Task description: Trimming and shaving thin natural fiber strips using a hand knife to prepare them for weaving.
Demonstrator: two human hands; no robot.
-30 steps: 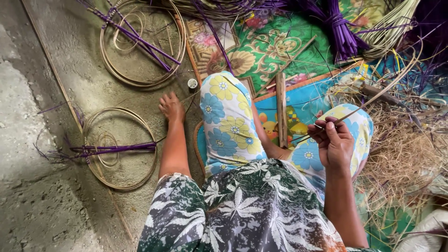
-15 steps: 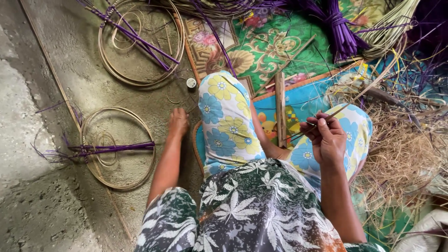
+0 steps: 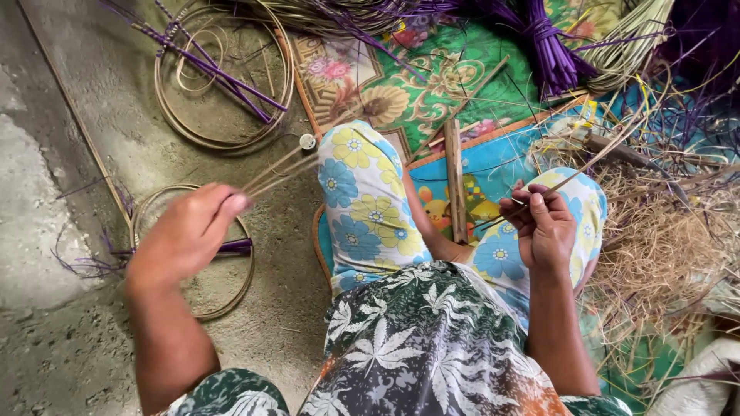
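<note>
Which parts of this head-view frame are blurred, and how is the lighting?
Head view: the left hand and the thin strips it holds are motion-blurred; the right hand and floral mat are sharp; light is soft and even, without glare.

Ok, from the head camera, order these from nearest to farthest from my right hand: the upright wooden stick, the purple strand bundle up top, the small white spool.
1. Wooden stick, just left of the right hand, on the blue mat.
2. Purple strand bundle, above the hand at the top edge.
3. Small white spool, far left, past the flowered knee, on the concrete.
</note>
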